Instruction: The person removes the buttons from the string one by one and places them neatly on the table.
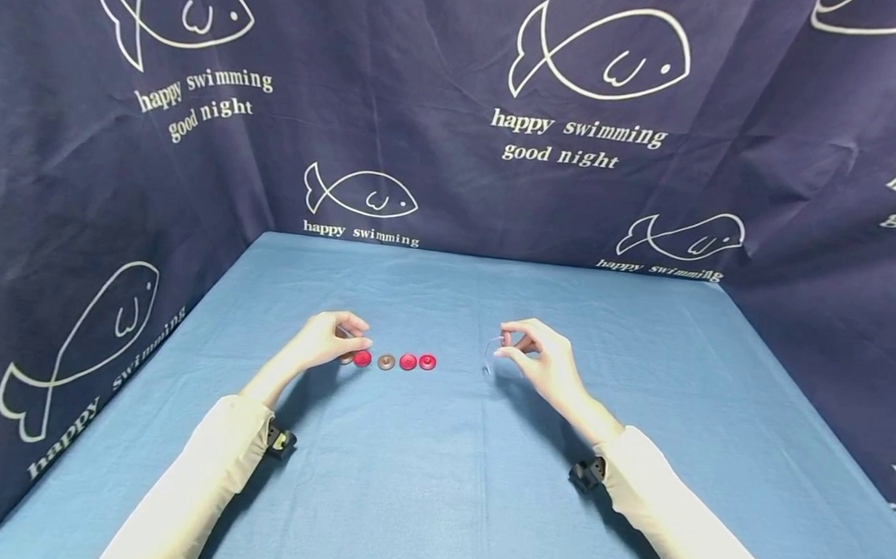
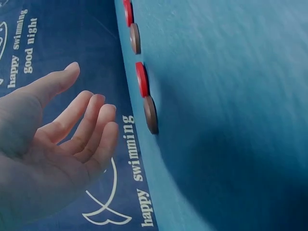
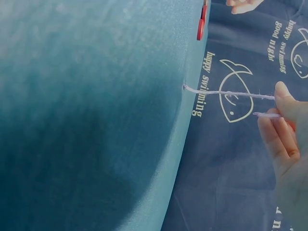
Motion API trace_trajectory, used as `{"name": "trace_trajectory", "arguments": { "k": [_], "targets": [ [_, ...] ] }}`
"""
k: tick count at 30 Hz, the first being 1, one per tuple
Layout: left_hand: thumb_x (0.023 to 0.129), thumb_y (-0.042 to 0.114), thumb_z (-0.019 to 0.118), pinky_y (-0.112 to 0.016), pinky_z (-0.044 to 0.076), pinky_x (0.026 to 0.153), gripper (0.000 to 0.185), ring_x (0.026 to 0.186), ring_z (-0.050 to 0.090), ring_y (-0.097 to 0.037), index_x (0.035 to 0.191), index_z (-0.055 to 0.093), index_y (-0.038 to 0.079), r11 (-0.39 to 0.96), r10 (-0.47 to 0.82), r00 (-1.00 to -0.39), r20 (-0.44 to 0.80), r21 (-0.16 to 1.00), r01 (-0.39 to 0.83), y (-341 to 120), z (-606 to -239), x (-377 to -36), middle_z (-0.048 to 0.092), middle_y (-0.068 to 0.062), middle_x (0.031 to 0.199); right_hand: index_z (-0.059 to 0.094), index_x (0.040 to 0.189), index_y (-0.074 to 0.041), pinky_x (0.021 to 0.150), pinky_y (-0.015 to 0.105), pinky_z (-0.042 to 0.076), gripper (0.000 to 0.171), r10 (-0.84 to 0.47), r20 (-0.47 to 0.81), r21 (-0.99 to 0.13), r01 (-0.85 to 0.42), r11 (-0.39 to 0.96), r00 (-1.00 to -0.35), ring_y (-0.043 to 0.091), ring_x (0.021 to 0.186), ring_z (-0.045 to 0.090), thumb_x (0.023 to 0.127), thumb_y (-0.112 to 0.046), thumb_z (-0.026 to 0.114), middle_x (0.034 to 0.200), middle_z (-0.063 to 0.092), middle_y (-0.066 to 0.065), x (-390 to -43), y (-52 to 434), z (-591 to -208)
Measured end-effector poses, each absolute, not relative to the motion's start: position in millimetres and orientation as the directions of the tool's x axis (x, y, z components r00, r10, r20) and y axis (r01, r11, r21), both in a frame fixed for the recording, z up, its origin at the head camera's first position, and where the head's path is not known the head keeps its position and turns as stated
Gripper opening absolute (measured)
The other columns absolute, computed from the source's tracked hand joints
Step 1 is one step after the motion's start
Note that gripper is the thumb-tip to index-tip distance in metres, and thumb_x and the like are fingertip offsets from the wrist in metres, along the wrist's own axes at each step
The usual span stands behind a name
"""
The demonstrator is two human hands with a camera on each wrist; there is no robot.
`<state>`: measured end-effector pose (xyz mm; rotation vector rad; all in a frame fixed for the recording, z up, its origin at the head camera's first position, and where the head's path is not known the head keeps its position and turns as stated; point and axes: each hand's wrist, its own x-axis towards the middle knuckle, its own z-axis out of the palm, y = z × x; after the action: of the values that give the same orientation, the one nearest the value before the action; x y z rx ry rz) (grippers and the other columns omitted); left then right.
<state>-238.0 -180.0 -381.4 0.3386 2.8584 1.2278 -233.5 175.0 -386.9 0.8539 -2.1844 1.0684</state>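
Observation:
In the head view my left hand (image 1: 325, 341) hovers over the left end of a row of round buttons, a brown button (image 1: 347, 359) half under its fingers and a red button (image 1: 362, 358) beside it. Nothing shows between its thumb and loosely bent fingers in the left wrist view. Further right in the row lie another brown button (image 1: 386, 362) and two more red buttons (image 1: 418, 362). My right hand (image 1: 542, 359), raised over the cloth, pinches a thin pale string (image 3: 226, 92) between thumb and fingertips. The string's other end hangs to a small knot (image 3: 184, 87).
A light blue cloth (image 1: 410, 461) covers the table. Dark blue curtains (image 1: 456, 88) printed with white fish and lettering stand at the back and both sides. A small black camera sits on the left wrist (image 1: 281, 443) and another on the right wrist (image 1: 586, 474).

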Motion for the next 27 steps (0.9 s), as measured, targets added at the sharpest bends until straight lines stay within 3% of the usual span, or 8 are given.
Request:
{"name": "trace_trajectory", "arguments": {
  "k": [4,15,27],
  "targets": [
    [0.081,0.02,0.072,-0.024,0.048,0.056,0.035,0.069,0.067,-0.019,0.108,0.065,-0.001,0.645,0.211,-0.975,0.068,0.74,0.191,-172,-377,-238,0.068,-0.013,0.093,0.067,0.101,-0.005,0.061,0.025,0.053,0.036,-0.294,0.7,-0.477,-0.732,0.486,-0.651,0.011,0.057,0.062,0.068,-0.005,0.081,0.077,0.067,0.003,-233,175,-387],
    [0.083,0.023,0.07,-0.033,0.051,0.077,0.033,0.082,0.067,-0.02,0.107,0.066,0.002,0.648,0.273,-0.953,0.135,0.706,0.285,-152,-375,-242,0.07,-0.008,0.092,0.066,0.098,-0.006,0.061,0.026,0.053,0.034,-0.285,0.689,-0.496,-0.72,0.484,-0.666,0.012,0.058,0.064,0.068,-0.007,0.081,0.064,0.062,0.0,-233,176,-386],
    [0.084,0.023,0.07,-0.034,0.051,0.082,0.032,0.084,0.068,-0.021,0.109,0.067,0.002,0.569,0.327,-0.937,0.125,0.765,0.301,-128,-369,-241,0.07,-0.008,0.094,0.067,0.097,-0.007,0.061,0.025,0.053,0.034,-0.284,0.688,-0.505,-0.721,0.474,-0.668,0.012,0.058,0.064,0.067,-0.007,0.082,0.063,0.062,0.0,-232,175,-385]
  ]
}}
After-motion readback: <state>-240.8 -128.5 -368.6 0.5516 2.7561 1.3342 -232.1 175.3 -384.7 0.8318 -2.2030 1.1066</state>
